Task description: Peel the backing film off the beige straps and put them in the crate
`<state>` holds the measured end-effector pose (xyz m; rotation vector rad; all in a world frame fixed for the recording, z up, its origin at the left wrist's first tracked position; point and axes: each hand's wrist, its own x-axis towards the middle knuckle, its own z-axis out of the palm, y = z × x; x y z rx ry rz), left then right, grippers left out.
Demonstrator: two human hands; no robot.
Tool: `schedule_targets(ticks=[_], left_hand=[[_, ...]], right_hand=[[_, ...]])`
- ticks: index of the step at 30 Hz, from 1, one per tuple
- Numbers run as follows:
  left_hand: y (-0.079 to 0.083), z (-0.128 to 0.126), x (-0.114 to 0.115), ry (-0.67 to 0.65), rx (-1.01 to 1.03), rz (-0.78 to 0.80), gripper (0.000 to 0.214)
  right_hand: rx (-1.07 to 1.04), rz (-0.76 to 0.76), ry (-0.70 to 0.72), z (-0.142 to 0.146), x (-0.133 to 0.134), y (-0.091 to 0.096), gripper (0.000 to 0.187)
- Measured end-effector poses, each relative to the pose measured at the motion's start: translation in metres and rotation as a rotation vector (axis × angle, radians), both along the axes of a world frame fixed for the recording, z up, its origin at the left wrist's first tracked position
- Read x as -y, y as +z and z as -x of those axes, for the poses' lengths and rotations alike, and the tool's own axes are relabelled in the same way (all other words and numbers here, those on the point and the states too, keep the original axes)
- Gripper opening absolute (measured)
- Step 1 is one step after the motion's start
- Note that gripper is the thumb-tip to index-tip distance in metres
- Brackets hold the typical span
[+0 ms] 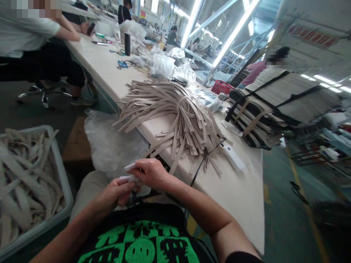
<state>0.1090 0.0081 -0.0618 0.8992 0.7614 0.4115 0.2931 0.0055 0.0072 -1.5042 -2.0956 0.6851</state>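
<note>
My left hand and my right hand are close together above my lap, in front of the table's near edge. Both have their fingers pinched. Small white pieces show at the fingertips of each hand; whether these are finger covers or something held, I cannot tell. Whatever lies between the fingers is hidden. Beyond my right hand, a large bundle of beige fabric straps is heaped on the table, some ends hanging over the edge toward me. A dark cord runs down from the table near my right forearm.
A plastic bin of beige strips stands at left. Near it are a cardboard box and a clear plastic bag. A white power bank-like block, a black bottle and stacked strapped material lie farther off. A person sits at upper left.
</note>
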Motion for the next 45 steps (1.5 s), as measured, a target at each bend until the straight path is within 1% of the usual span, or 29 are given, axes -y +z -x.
schedule_targets(ticks=[4,7,8,9,11,13,15,18,20,22,24,26,27,28,29,30,32,33,35,37,39,42,44,45], left_hand=[[-0.004,0.0,-0.003,-0.031,-0.081,-0.079,0.04],[-0.006,0.001,-0.004,-0.005,-0.142,-0.099,0.038],[-0.007,0.001,-0.004,0.028,-0.156,-0.088,0.039],[-0.007,0.001,-0.004,0.063,-0.161,-0.066,0.041],[-0.008,0.002,-0.002,0.153,-0.142,0.001,0.045],[-0.01,0.003,0.001,0.268,-0.11,0.078,0.049],[-0.013,0.006,0.003,0.373,-0.107,0.145,0.051],[-0.015,0.01,0.003,0.473,-0.088,0.224,0.042],[-0.009,0.012,0.002,0.519,-0.012,0.289,0.029],[0.001,0.016,0.0,0.547,0.102,0.345,0.016],[0.011,0.02,-0.004,0.556,0.219,0.35,0.01],[0.018,0.024,-0.009,0.576,0.3,0.365,0.008],[0.02,0.027,-0.011,0.586,0.324,0.382,0.007],[0.02,0.028,-0.013,0.594,0.342,0.398,0.007],[0.021,0.03,-0.013,0.6,0.352,0.412,0.006],[0.02,0.03,-0.012,0.601,0.356,0.419,0.007],[0.018,0.03,-0.01,0.6,0.346,0.387,0.011],[0.016,0.028,-0.008,0.596,0.334,0.352,0.016],[0.014,0.024,-0.004,0.577,0.301,0.261,0.025],[0.014,0.017,-0.001,0.54,0.26,0.152,0.034],[0.017,0.01,0.001,0.476,0.204,0.038,0.038],[0.022,-0.001,0.004,0.336,0.114,-0.082,0.039],[0.025,-0.007,0.005,0.251,0.07,-0.118,0.04],[0.025,-0.01,0.006,0.221,0.052,-0.124,0.04]], right_hand=[[0.041,-0.013,0.061,0.002,-0.002,-0.004,0.019],[0.039,0.049,0.141,-0.01,-0.013,-0.01,0.022],[0.069,0.065,0.128,-0.019,-0.019,-0.012,0.023],[0.137,0.063,0.079,-0.03,-0.027,-0.012,0.022],[0.371,-0.002,-0.095,-0.058,-0.043,-0.013,0.023],[0.595,-0.054,-0.192,-0.084,-0.057,-0.013,0.027],[0.677,-0.069,-0.196,-0.102,-0.068,-0.012,0.023],[0.665,-0.085,-0.18,-0.108,-0.076,-0.011,0.013],[0.631,-0.087,-0.187,-0.105,-0.075,-0.011,0.012],[0.569,-0.079,-0.202,-0.107,-0.073,-0.013,0.016],[0.473,-0.097,-0.227,-0.116,-0.071,-0.016,0.022],[0.173,-0.257,-0.376,-0.13,-0.07,-0.018,0.019],[0.028,-0.32,-0.416,-0.136,-0.068,-0.018,0.02],[-0.104,-0.369,-0.453,-0.14,-0.064,-0.015,0.026],[-0.202,-0.388,-0.456,-0.142,-0.058,-0.009,0.03],[-0.23,-0.371,-0.427,-0.141,-0.049,-0.001,0.032],[-0.253,-0.355,-0.386,-0.129,-0.026,0.021,0.033],[-0.271,-0.324,-0.329,-0.12,-0.014,0.033,0.032],[-0.299,-0.198,-0.186,-0.097,0.004,0.053,0.03],[-0.306,-0.021,-0.067,-0.077,0.01,0.063,0.03],[-0.342,0.202,0.036,-0.064,0.005,0.06,0.032],[-0.467,0.572,0.193,-0.056,-0.013,0.041,0.041],[-0.561,0.75,0.257,-0.053,-0.024,0.028,0.045],[-0.605,0.8,0.258,-0.052,-0.027,0.022,0.047]])
